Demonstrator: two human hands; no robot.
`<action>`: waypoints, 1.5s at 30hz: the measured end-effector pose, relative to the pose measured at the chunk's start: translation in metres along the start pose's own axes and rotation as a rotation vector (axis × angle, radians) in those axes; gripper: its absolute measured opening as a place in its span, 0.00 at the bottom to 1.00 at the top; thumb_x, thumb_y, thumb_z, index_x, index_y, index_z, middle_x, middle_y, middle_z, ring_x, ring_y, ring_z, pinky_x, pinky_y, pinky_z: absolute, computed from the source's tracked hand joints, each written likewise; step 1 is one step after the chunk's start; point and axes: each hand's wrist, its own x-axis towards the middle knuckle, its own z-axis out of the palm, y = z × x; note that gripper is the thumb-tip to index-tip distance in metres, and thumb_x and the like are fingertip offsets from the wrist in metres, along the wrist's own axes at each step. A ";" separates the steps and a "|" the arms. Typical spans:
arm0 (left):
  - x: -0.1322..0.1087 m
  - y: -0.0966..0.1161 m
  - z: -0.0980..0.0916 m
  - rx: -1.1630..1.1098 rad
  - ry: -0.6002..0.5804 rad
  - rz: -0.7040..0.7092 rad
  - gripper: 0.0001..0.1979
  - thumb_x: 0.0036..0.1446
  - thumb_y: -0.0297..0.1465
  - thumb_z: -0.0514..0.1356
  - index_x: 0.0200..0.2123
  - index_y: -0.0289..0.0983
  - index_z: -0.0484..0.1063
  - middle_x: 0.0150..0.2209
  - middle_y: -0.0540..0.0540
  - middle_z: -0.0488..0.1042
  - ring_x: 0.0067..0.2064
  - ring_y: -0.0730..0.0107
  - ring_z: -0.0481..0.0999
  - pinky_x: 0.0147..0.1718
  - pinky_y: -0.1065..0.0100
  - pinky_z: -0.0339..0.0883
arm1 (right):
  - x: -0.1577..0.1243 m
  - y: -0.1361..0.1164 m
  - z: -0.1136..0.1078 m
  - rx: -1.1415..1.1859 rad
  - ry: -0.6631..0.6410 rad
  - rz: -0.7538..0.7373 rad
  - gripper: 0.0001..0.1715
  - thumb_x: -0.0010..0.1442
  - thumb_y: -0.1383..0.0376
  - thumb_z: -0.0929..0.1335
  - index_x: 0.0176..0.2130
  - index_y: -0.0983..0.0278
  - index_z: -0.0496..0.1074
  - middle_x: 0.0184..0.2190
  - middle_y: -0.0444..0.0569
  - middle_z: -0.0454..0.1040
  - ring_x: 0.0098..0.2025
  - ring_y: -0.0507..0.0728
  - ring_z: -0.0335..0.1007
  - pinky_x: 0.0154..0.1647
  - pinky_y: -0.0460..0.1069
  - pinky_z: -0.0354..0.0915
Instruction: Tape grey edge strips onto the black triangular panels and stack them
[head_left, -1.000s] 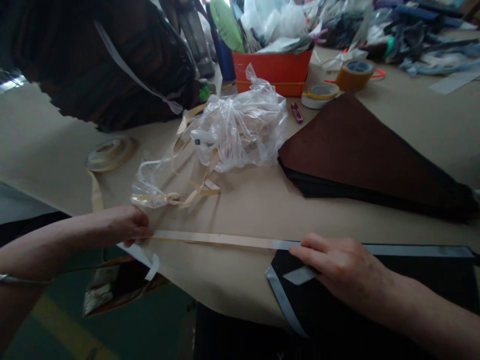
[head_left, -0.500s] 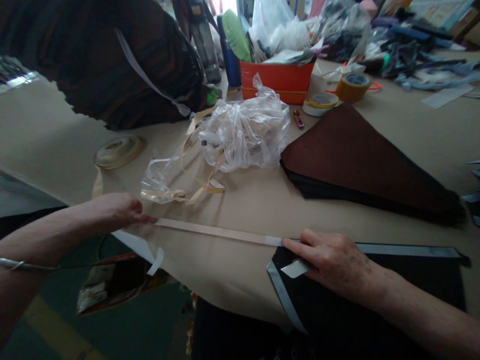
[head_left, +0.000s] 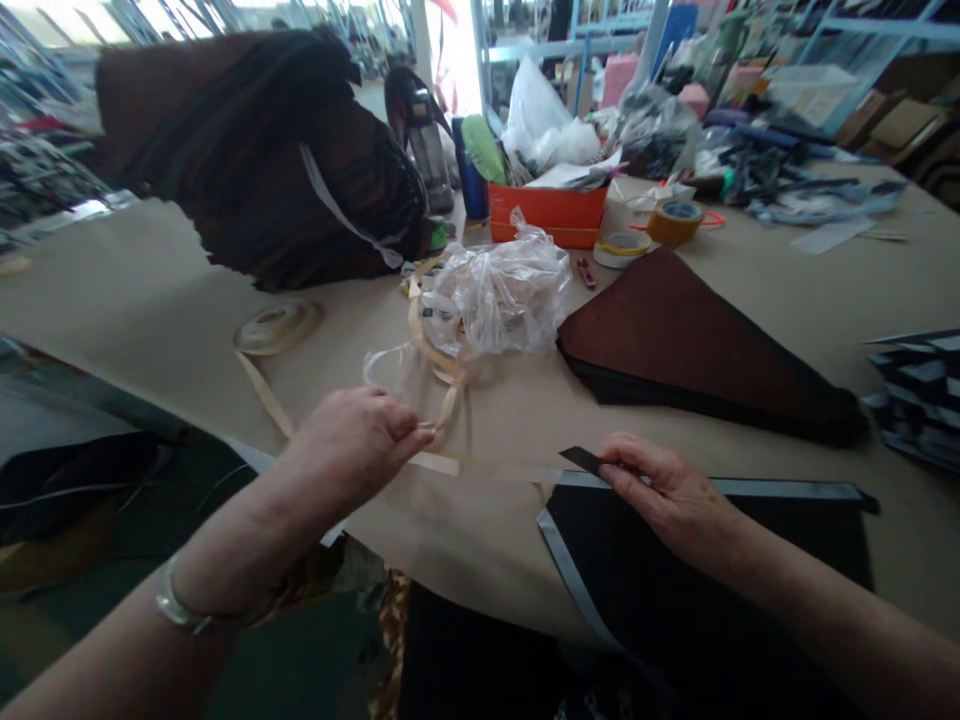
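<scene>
My left hand [head_left: 367,435] is closed in a pinch on a pale tape strip [head_left: 441,463], held low over the table left of the black panel. Between that strip and the panel the view is smeared, so I cannot tell whether they are joined. My right hand [head_left: 664,490] grips a thin flat dark blade-like piece [head_left: 580,459] between thumb and fingers, its slanted end pointing left. It hovers above the upper left corner of a black fabric panel [head_left: 637,550], which has grey strips along its top and left edges.
A roll of beige tape [head_left: 276,328] lies at left, its loose end trailing forward. A clear plastic bag [head_left: 510,295] sits mid-table. Stacked dark brown pieces [head_left: 675,340] lie to the right. Behind are a red box [head_left: 547,215], tape rolls [head_left: 675,222] and a large dark bundle [head_left: 262,160].
My left hand has moved right, toward the panel, with the tape strip. My right hand has lifted its fingertip off the strip, and its blade-like piece now points left. The head view has tilted up.
</scene>
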 end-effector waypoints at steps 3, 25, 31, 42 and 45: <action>-0.010 0.041 0.007 0.181 -0.022 0.107 0.14 0.55 0.38 0.57 0.23 0.39 0.75 0.23 0.44 0.72 0.28 0.64 0.69 0.28 0.64 0.58 | 0.000 0.000 0.005 0.192 -0.005 0.157 0.13 0.60 0.59 0.64 0.29 0.64 0.70 0.26 0.44 0.66 0.28 0.50 0.63 0.28 0.45 0.60; 0.012 0.098 0.062 -0.042 -0.117 0.202 0.10 0.55 0.34 0.57 0.32 0.38 0.77 0.30 0.38 0.79 0.34 0.57 0.79 0.31 0.63 0.69 | 0.006 0.004 0.053 0.198 -0.109 0.500 0.26 0.53 0.74 0.63 0.52 0.64 0.62 0.22 0.36 0.64 0.14 0.45 0.60 0.15 0.42 0.58; 0.004 0.114 0.056 -0.133 -0.127 0.281 0.10 0.56 0.32 0.55 0.28 0.38 0.75 0.26 0.44 0.77 0.29 0.66 0.76 0.28 0.70 0.64 | 0.008 0.004 0.058 -0.029 -0.021 0.366 0.20 0.51 0.75 0.63 0.45 0.65 0.68 0.23 0.41 0.68 0.22 0.48 0.64 0.25 0.44 0.57; 0.000 0.060 0.093 -0.551 0.215 0.180 0.15 0.56 0.41 0.55 0.23 0.38 0.69 0.17 0.54 0.64 0.20 0.74 0.64 0.21 0.74 0.57 | -0.052 0.013 -0.020 0.495 0.195 0.393 0.16 0.52 0.65 0.69 0.43 0.65 0.71 0.25 0.40 0.69 0.26 0.48 0.64 0.30 0.44 0.60; -0.005 0.054 0.112 -0.569 0.431 0.124 0.13 0.56 0.40 0.57 0.28 0.38 0.72 0.20 0.53 0.70 0.22 0.73 0.69 0.23 0.74 0.60 | -0.108 0.032 -0.058 0.720 0.348 0.498 0.12 0.52 0.59 0.71 0.33 0.64 0.67 0.27 0.43 0.72 0.28 0.50 0.68 0.31 0.45 0.63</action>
